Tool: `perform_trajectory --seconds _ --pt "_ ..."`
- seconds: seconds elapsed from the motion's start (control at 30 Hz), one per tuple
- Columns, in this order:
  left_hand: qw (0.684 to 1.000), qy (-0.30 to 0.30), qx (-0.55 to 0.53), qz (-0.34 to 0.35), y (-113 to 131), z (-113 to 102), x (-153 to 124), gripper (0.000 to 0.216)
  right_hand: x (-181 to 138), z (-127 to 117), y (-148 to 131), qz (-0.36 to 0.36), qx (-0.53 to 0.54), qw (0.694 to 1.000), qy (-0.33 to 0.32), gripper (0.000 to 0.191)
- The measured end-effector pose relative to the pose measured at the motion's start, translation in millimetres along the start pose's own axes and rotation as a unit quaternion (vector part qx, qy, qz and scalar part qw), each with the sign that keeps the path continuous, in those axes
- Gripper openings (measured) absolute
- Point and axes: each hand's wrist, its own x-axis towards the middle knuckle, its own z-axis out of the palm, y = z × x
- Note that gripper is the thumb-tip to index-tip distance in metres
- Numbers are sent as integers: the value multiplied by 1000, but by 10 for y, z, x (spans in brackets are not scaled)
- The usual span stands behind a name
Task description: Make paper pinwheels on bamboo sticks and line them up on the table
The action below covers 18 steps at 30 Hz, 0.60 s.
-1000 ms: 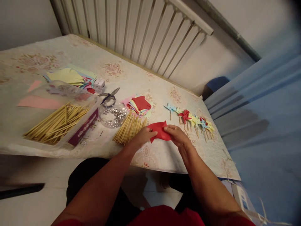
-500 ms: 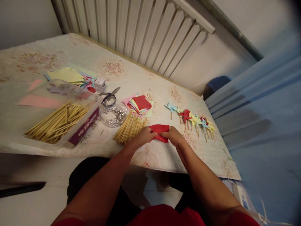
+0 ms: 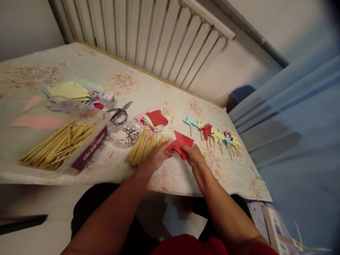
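Observation:
Both my hands hold a red paper piece (image 3: 181, 142) just above the table's near edge. My left hand (image 3: 157, 156) pinches its left corner; my right hand (image 3: 193, 154) pinches its lower right part. The paper is partly folded, with flaps sticking up. Left of my left hand lies a loose bundle of wooden sticks (image 3: 142, 147). Behind the paper sits a stack of coloured paper squares (image 3: 155, 119) with a red one on top. To the right lies a row of finished small pinwheels (image 3: 212, 134) on sticks.
A clear round dish of silver pins (image 3: 124, 134) and scissors (image 3: 118, 112) lie left of the squares. A clear box of sticks (image 3: 57, 141) sits at the left, with coloured paper sheets (image 3: 70, 90) behind it. A radiator (image 3: 148, 35) lines the far table edge; blue fabric (image 3: 297, 141) fills the right.
The red paper has been turned and folded further between my fingers, now with pointed flaps raised. My hands stayed in about the same place; the camera shifted slightly.

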Motion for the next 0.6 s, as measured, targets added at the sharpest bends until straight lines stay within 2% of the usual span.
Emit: perform_trajectory --seconds 0.1,0.27,0.47,0.6 --pt "999 8 -42 11 -62 28 16 41 4 91 9 -17 17 999 44 25" --pt "997 52 -29 43 -204 68 46 34 -22 222 100 -29 49 994 89 23" --pt "991 105 -17 75 -268 57 88 25 -27 300 270 -26 75 992 99 24" --pt "989 120 -4 92 -297 24 122 19 -19 330 330 -26 75 991 110 23"
